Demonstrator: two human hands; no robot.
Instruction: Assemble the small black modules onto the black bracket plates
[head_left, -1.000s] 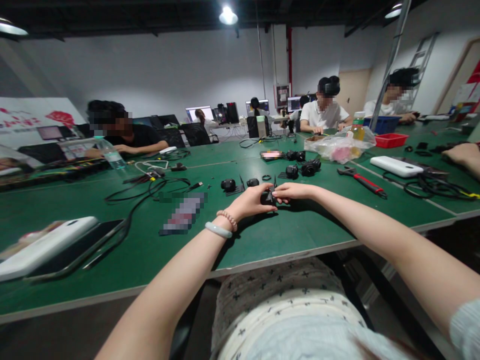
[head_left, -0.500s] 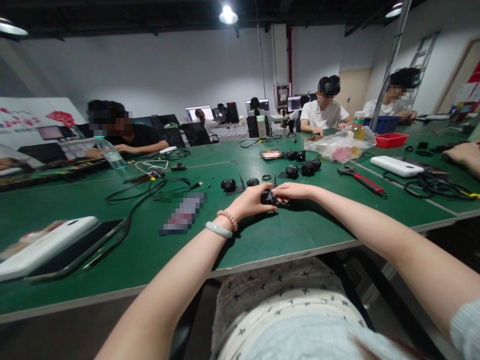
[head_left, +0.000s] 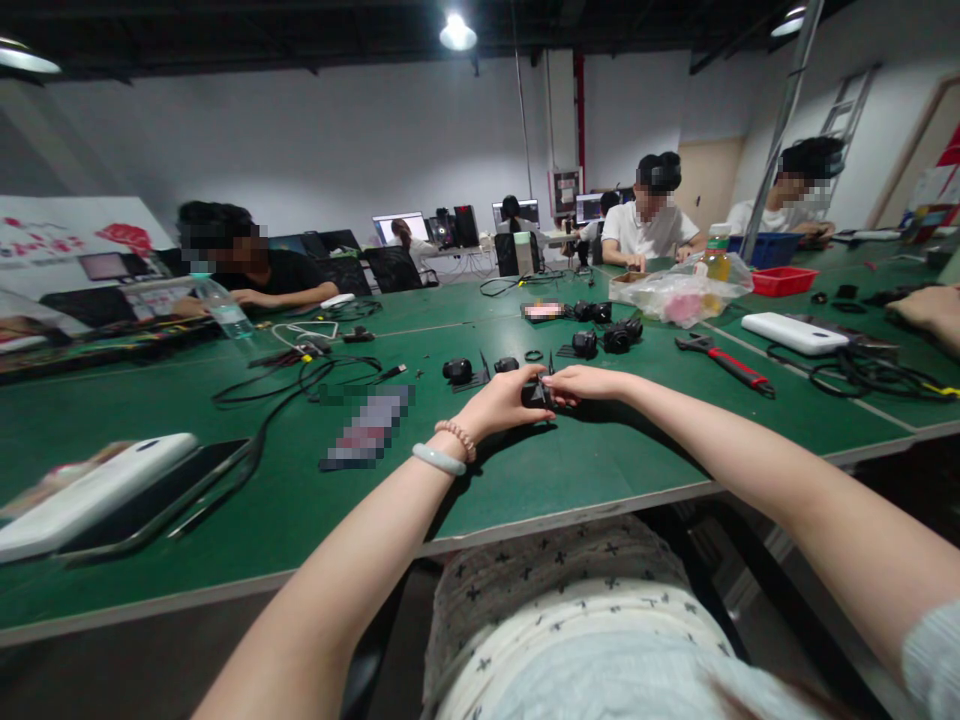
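Observation:
My left hand (head_left: 504, 405), with a beaded bracelet and a pale bangle at the wrist, grips a small black part (head_left: 537, 393) between thumb and fingers. My right hand (head_left: 576, 384) pinches the same part from its right side, its fingertips partly hidden. Just beyond my hands lie a black ring (head_left: 533, 355) and a black round-ended piece (head_left: 506, 366). Another black piece (head_left: 457, 371) sits left of them. Farther back to the right are more black camera-like pieces (head_left: 618, 336).
On the green table (head_left: 600, 450) are a red-handled wrench (head_left: 739, 371), a white power bank (head_left: 793, 333), a red tray (head_left: 784, 281), a plastic bag (head_left: 679, 297), black cables (head_left: 281, 385), a clear bottle (head_left: 229, 312) and a dark phone (head_left: 161, 495). Several people sit around.

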